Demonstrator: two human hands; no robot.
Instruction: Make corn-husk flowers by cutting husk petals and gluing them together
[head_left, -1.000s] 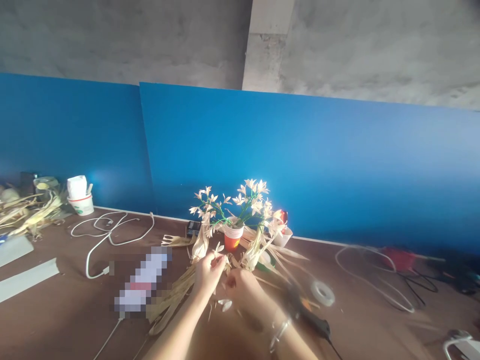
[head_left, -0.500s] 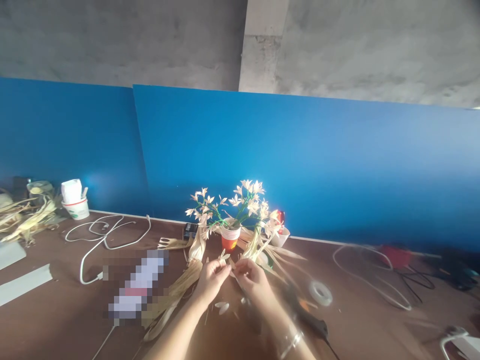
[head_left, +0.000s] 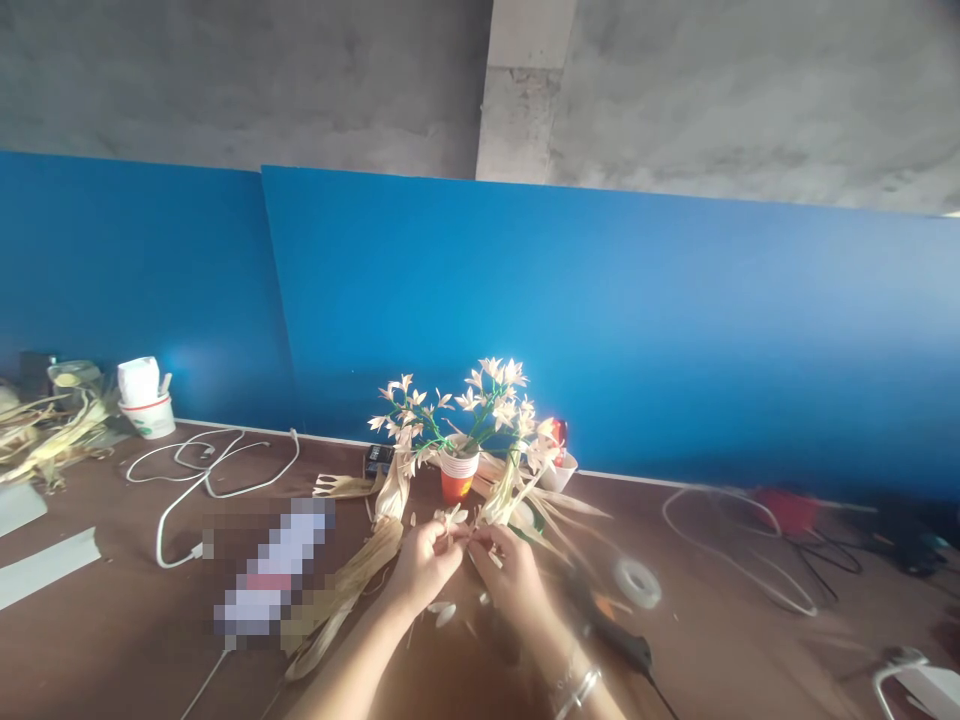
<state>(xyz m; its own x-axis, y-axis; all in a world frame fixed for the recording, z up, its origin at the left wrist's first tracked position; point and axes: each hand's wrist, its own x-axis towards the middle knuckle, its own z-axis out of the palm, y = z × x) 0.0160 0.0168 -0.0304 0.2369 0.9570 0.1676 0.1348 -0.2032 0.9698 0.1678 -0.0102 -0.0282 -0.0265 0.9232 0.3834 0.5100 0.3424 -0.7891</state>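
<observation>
My left hand (head_left: 422, 562) and my right hand (head_left: 510, 572) meet fingertip to fingertip over the brown table (head_left: 112, 640). Both pinch a small pale husk flower (head_left: 452, 519) held between them. Just behind stands an orange paper cup (head_left: 457, 475) holding a bunch of pale husk flowers on green stems (head_left: 465, 405). Dried corn husks (head_left: 352, 585) lie left of my left hand. Small cut petals (head_left: 442, 611) lie on the table under my wrists. A bracelet circles my right wrist.
A black glue gun (head_left: 626, 645) and a tape roll (head_left: 637, 582) lie right of my hands. White cables (head_left: 202, 470) and a blurred-out item lie to the left, a white cup (head_left: 150, 415) and more husks (head_left: 45, 435) at far left. Blue panels (head_left: 600, 330) back the table.
My hands have drawn closer together and a little toward the cup, both now pinching the small flower. The view has drifted slightly right.
</observation>
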